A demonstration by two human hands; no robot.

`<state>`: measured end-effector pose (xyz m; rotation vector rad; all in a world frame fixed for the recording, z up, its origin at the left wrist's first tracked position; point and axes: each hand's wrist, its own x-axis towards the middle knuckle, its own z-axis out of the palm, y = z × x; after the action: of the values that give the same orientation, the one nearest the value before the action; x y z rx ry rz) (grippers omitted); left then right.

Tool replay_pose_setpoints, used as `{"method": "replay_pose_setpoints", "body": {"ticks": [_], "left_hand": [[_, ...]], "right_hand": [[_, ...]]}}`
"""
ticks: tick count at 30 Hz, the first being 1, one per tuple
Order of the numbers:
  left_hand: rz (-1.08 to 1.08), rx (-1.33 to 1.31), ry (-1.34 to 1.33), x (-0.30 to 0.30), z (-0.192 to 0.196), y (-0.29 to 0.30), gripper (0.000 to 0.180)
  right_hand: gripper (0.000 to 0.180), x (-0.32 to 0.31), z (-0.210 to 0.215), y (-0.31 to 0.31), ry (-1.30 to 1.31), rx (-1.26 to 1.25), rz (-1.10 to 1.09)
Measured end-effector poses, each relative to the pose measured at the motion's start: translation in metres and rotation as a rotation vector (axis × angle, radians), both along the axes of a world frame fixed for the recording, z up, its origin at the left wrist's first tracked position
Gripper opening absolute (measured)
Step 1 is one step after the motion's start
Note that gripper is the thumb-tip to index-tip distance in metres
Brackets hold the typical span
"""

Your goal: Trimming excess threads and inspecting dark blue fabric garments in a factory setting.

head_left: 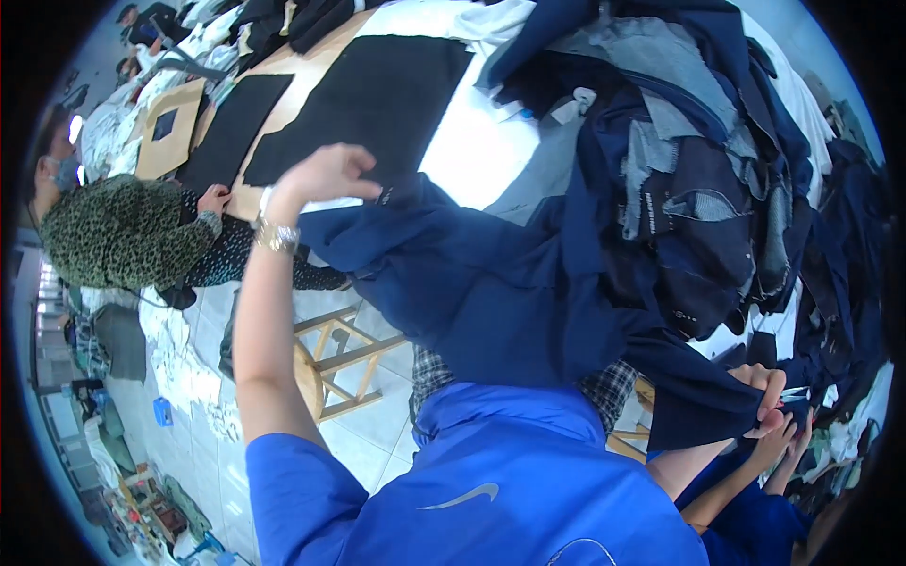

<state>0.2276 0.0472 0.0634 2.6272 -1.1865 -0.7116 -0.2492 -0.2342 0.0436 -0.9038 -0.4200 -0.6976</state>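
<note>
A navy blue garment (500, 292) stretches across in front of my body, partly over the table edge and my lap. At its right end my right hand (761, 396) is closed on the fabric, arm held out to the side. My left hand (330, 174) is raised over the left end of the garment. Its fingers are curved and apart, with the thumb close to the fabric's upper corner; nothing shows gripped between them. Beyond the garment lies a big heap of navy clothes (698, 189) with grey insides turned out. The garment's exact kind cannot be made out.
Flat black fabric pieces (368, 104) lie on the table at left. A person in a green patterned top (132, 231) works there near a brown envelope (170, 127). Another person's hands (779, 445) are close to my right hand. A wooden stool (344, 358) stands below.
</note>
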Motion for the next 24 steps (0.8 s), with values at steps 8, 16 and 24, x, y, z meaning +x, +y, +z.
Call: {"method": "replay_pose_setpoints", "body": {"ticks": [8,16,24], "left_hand": [[0.072,-0.29,-0.265,-0.044,-0.093,0.095,0.035],[0.6,-0.902,-0.093,0.036,0.073,0.061,0.029],[0.037,-1.259,0.259,-0.022,0.048,-0.035,0.043]], "right_hand": [[0.027,0.029,0.01,0.0,0.058,0.079,0.001],[0.028,0.027,0.013,0.009,0.154,0.022,-0.14],[0.031,0.035,-0.008,0.065,0.73,-0.201,-0.421]]}}
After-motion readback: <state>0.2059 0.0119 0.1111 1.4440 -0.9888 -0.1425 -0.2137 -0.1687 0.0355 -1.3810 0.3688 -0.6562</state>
